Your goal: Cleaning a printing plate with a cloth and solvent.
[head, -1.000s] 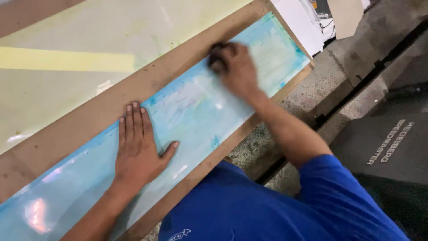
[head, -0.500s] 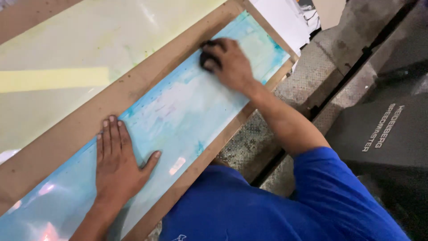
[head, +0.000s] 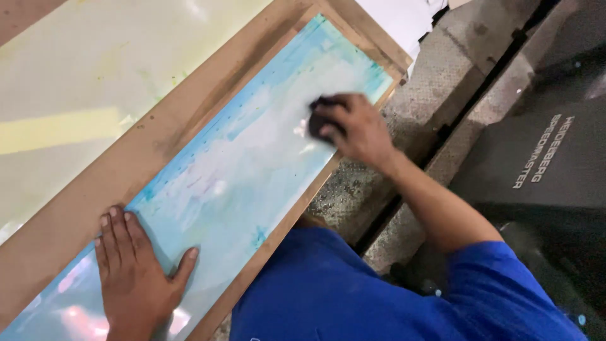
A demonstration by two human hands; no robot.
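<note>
Here, right hand (head: 356, 129) pressing dark pad (head: 319, 120) near blue sheet (head: 252, 170) edge, left hand (head: 136, 278) flat

Bright overhead light, glare patches; slight blur

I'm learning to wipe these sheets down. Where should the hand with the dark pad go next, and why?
Probably draw the right hand and its dark pad down the blue-stained sheet toward the left hand. The pad sits near the far end, blue streaks cover the stretch between, and the left hand lies flat on the near end.
</note>
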